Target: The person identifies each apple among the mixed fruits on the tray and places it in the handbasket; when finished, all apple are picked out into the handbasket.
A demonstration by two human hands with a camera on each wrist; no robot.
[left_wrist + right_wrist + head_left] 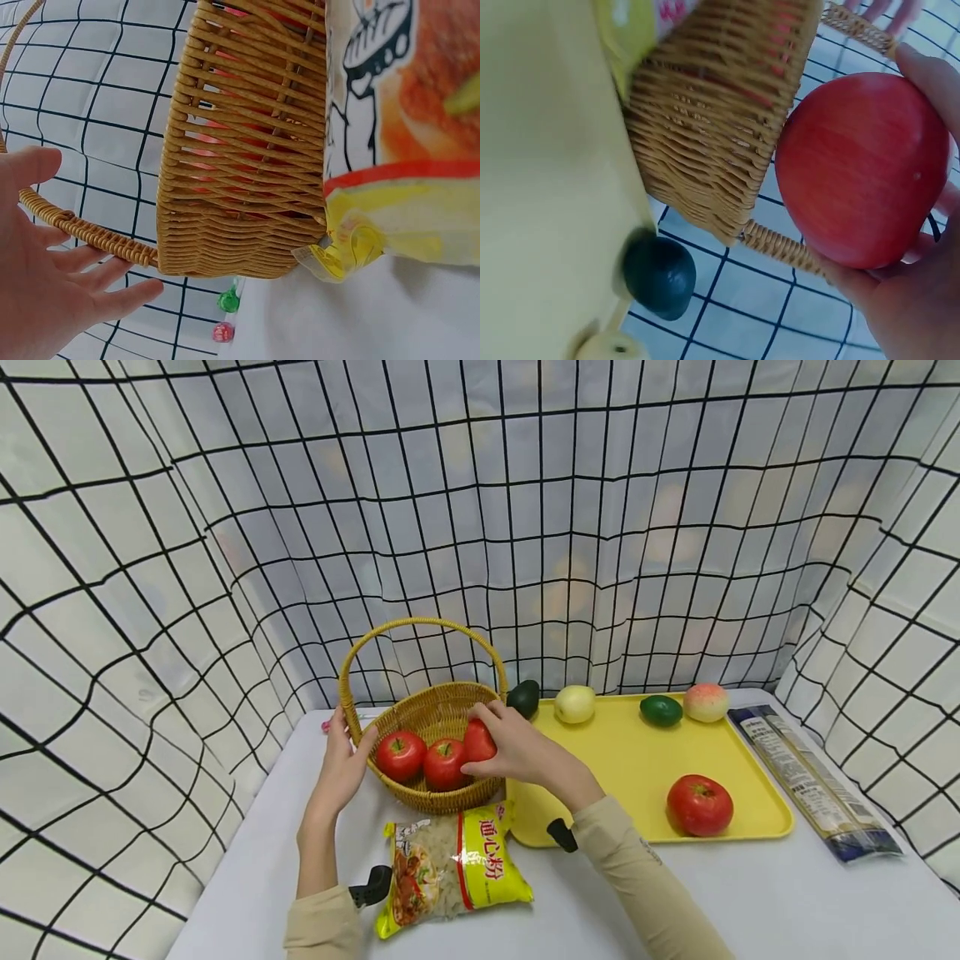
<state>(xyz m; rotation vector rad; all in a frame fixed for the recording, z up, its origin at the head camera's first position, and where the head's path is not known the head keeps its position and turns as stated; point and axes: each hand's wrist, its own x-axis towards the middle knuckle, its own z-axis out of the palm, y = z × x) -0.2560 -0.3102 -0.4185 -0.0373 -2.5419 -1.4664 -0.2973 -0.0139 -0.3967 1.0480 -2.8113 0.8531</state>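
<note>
Looks like a lab booth. Walled across the upper frame by black square-mesh netting (pixel 572 476) over white sheeting (pixel 536 447).

Pale sheeting (pixel 525 447), overlaid with black netting (pixel 576 412), bounds the white bench (pixel 251 881) at the back and both sides; faint warm blotches mark the rear; lighting even.

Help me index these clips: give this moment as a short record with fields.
left hand: touches the handle
right hand: holds a red apple at the wicker basket
basket contents: two other apples
yellow tray, front right: red fruit
tray's back edge: dark green fruit, pale fruit, green fruit, pinkish fruit
before basket: yellow bag
right of tray: long packet
</note>
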